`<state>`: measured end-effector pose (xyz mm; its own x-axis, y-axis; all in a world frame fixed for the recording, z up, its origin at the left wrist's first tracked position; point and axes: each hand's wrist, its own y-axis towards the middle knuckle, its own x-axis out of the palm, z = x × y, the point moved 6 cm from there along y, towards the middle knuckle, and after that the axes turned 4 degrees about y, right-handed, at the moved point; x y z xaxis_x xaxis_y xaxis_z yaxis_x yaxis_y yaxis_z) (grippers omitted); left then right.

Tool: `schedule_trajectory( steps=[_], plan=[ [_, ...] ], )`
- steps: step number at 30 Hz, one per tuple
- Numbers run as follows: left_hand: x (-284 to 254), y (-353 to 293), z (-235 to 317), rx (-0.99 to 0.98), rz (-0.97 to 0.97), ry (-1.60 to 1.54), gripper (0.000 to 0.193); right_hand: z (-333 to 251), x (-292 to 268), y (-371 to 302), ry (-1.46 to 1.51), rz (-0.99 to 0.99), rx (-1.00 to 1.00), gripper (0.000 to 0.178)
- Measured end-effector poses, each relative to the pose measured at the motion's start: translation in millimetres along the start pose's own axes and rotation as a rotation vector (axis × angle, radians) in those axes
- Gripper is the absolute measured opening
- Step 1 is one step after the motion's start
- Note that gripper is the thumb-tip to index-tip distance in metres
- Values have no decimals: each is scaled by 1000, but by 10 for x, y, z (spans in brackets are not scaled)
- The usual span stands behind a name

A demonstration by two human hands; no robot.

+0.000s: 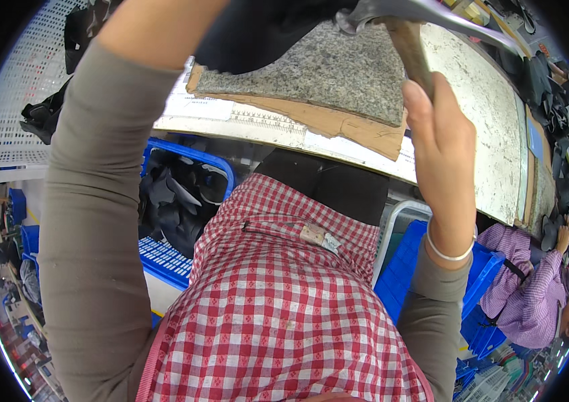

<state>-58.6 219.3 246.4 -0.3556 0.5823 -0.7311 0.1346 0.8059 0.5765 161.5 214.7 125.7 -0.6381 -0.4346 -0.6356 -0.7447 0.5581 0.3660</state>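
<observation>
My right hand (440,127) is closed around the wooden handle of a hammer (410,47), whose grey metal head (425,10) is raised at the top edge of the picture. Below it a speckled grey stone slab (325,74) lies on a piece of brown cardboard (338,124) on the worn white worktable (479,100). A piece of black material (264,30) rests on the far part of the slab. My left forearm (150,33), in a grey-brown sleeve, reaches up over that material. The left hand itself is cut off by the top edge.
A blue crate (184,157) full of black cut pieces stands under the table on my left; another blue crate (405,268) is on my right. A person in a purple checked shirt (532,295) works at the right. A white perforated panel (16,100) stands at the far left.
</observation>
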Motion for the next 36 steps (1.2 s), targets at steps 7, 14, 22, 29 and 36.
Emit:
schedule_trajectory(
  steps=[7,14,22,29,36],
  plan=[
    [973,-688,343,253,-714,-1167,85,1054,651,-54,-245,-102,152,39],
    [1175,-864,310,272,-178,-203,61,1271,757,-213,-347,-86,61,40],
    [1051,-1286,725,62,-297,-98,92,1290,744,-88,-441,-39,57,33],
    [1242,-1999,751,-506,-456,-438,93,818,393,100,-207,0,111,34],
    [1230,-1913,710,-518,-478,-506,86,767,507,183,-365,-159,171,37]
  ],
)
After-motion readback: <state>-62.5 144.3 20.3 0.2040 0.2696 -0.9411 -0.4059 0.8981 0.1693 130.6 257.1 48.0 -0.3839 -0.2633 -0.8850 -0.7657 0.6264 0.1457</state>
